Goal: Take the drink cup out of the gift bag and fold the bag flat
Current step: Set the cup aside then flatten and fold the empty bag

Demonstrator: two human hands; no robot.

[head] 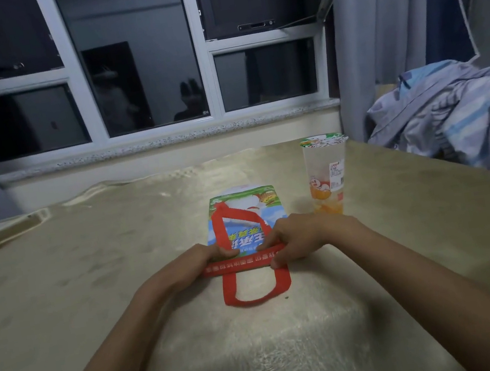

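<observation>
The left hand (199,261) presses, fingers curled, on the near-left corner of the flattened printed gift bag with red band and red strap handles (242,217). The bag lies on the glossy beige tablecloth (88,258), its long axis running straight away from the person. The right hand (296,236) pinches the red band at the near-right corner. The clear plastic drink cup with orange fruit (326,172) stands upright beyond the right hand (already out). Large white Chinese characters sit upside down, unreadable here; the cup's sticker is too small.
</observation>
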